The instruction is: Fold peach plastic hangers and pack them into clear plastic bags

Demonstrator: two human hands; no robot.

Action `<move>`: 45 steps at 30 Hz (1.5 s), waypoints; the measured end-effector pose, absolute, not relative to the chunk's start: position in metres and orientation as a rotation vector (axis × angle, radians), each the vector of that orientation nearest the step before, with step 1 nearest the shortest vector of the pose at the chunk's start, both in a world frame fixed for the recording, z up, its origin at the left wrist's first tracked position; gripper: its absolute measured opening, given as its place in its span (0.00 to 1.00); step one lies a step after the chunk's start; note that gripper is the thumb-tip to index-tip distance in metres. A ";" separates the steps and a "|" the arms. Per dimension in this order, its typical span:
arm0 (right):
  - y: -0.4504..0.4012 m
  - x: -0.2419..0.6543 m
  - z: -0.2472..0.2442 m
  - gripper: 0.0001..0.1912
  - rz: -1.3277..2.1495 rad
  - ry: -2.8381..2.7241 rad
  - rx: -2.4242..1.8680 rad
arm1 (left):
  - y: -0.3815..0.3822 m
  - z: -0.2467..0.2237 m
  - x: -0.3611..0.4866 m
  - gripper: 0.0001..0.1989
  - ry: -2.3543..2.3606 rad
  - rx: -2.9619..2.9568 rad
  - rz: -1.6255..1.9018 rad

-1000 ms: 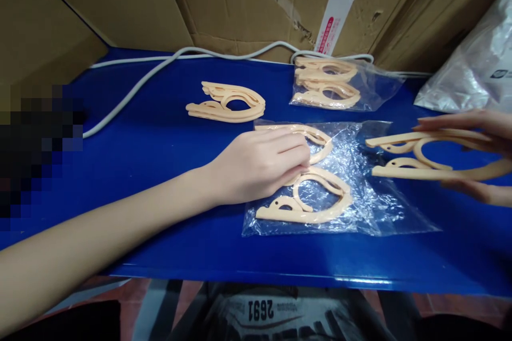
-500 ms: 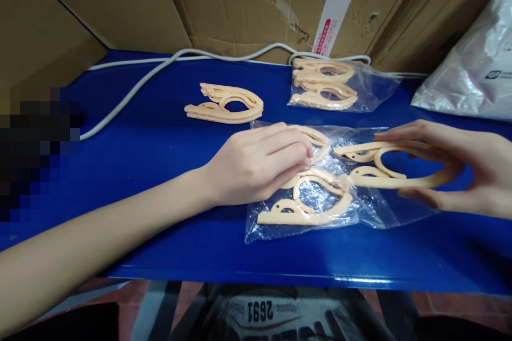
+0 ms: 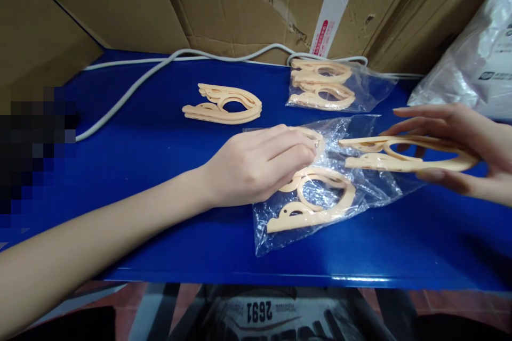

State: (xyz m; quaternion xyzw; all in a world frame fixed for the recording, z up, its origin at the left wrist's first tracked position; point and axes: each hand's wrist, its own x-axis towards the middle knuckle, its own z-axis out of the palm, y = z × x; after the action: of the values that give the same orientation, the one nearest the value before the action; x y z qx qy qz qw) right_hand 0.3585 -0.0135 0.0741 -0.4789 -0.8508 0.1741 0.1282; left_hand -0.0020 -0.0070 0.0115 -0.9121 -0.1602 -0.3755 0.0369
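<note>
My right hand (image 3: pixel 470 149) grips a folded beige plastic hanger (image 3: pixel 444 162) by its rounded end, thumb below and fingers above. The hanger's narrow ends point left, over the open-looking side of a clear plastic bag (image 3: pixel 372 192). My left hand (image 3: pixel 264 162) is closed over the bag's left part, its fingers curled and pressed on it. Inside the bag lies another folded hanger (image 3: pixel 346 197), in front of my left fingers. Part of a further hanger (image 3: pixel 318 138) shows behind those fingers; the rest is covered by the hand.
A loose folded hanger (image 3: pixel 240 117) lies at the back left on the blue table (image 3: pixel 168 245). Behind the hands is a second clear bag with folded hangers (image 3: pixel 340 98). A white cable (image 3: pixel 132 93) runs along cardboard boxes (image 3: pixel 240 5). A white plastic package (image 3: pixel 472 64) stands at right.
My right hand has moved right and slightly away from me with the hanger, which now tilts flatter. The bag has turned a little under my left hand, which stays nearly in place.
</note>
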 end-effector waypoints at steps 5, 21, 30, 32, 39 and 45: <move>-0.019 0.354 0.075 0.35 0.627 -2.382 -1.453 | -0.005 0.011 -0.002 0.05 -0.500 -2.820 -1.126; -0.019 0.345 0.077 0.27 0.729 -2.469 -1.278 | -0.008 0.011 0.001 0.08 -0.493 -2.767 -1.006; -0.017 0.336 0.074 0.32 0.471 -2.613 -1.201 | -0.008 0.013 -0.003 0.08 -0.376 -2.705 -1.141; -0.020 0.326 0.073 0.32 0.459 -2.583 -1.183 | -0.009 0.012 -0.003 0.08 -0.350 -2.705 -1.160; -0.026 0.299 0.054 0.34 0.521 -2.524 -1.091 | -0.009 0.013 -0.001 0.09 -0.329 -2.685 -1.151; -0.025 0.286 0.039 0.37 0.432 -2.570 -1.078 | -0.009 0.012 -0.002 0.07 -0.326 -2.701 -1.149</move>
State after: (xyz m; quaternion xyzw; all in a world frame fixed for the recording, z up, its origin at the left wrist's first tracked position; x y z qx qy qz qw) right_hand 0.2860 -0.0246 0.0387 -0.3774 -0.8995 0.1512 0.1600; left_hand -0.0018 -0.0090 0.0124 -0.9106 -0.1097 -0.3872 0.0940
